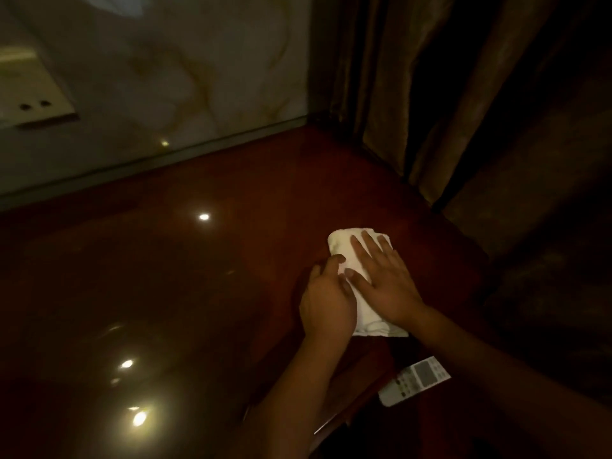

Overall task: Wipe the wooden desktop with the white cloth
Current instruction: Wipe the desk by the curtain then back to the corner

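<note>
Dim room, glossy dark-red wooden surface point(172, 279) w/ ceiling-light reflections on it. White cloth point(344, 246), folded into a longish pad, lies flat on the surface toward the right side, near the edge by the curtain point(463, 111).

Both hands on the cloth. Right hand point(385, 279) lies palm-down across it, fingers spread & flat, pressing, not gripping; fingertips reach nearly to the cloth's far end. Left hand point(326, 298) sits at the cloth's left edge, fingers curled, tips touching the cloth's side just beside the right thumb. Looks like a light pinch on the edge, but can't tell for sure if it's actually grasping fabric or just resting against it. Near end of the cloth pokes out below the two wrists.

White remote control point(415, 380) w/ a grey screen lies on the surface closer to the person, under the right forearm, apart from the cloth. Marbled pale wall panel point(185, 67) runs along the back of the surface; a light-coloured wall plate point(33, 91) sits at far left, blurred.
</note>
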